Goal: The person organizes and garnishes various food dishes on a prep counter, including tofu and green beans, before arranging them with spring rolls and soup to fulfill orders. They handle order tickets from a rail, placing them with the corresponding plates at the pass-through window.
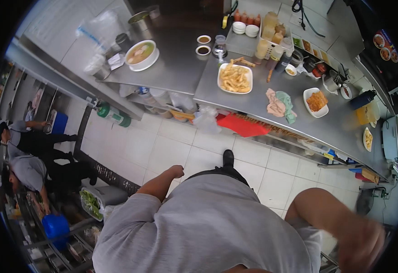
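My left hand (177, 171) hangs beside my body over the tiled floor, its fingers curled into a fist with nothing showing in it. My right hand (363, 245) is raised at the lower right, bent at the elbow and smeared by motion, so its fingers cannot be made out. Neither hand touches the steel counter (235, 102) ahead. On that counter sit a white square bowl of fried strips (235, 79), a white dish of orange-brown fried food (316, 102) and a white bowl of soup (141, 55). Pink and green cloths (281, 105) lie crumpled between the dishes.
Sauce bottles (272, 34) crowd the counter's back, near two small cups of dark sauce (203, 45). A green gas cylinder (112, 113) lies on the floor at left. Two people (30, 170) work at far left, beside a bin of green vegetables (91, 203).
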Motion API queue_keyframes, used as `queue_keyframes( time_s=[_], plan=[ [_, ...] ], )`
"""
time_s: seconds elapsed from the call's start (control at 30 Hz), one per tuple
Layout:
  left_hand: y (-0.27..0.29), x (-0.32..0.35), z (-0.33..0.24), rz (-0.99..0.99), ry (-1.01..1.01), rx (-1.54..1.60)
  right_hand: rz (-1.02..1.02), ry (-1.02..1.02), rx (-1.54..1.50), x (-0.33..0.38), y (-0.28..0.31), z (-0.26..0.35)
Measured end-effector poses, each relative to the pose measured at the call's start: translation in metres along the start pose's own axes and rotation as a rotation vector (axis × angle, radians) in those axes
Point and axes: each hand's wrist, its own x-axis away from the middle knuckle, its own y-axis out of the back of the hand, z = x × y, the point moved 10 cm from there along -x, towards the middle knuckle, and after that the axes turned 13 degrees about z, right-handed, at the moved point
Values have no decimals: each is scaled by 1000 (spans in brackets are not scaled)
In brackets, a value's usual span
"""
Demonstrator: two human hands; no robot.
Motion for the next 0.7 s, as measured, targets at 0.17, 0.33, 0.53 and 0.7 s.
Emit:
queue_keyframes(
  time_s=[0.17, 0.33, 0.53, 0.7],
  plan=[
    [99, -19, -47, -104, -71, 106, -477, -1308, 430, 265, 137, -211],
    [222, 11, -67, -362, -176, 360, 515, -1543, 1457, 476, 87, -275],
    [279, 73, 39, -554, -132, 761, -559, -1812, 759, 520, 128, -282],
    [374, 136, 177, -1013, -125, 1146, -825, -1482, 309, 346, 81, -393]
  ],
)
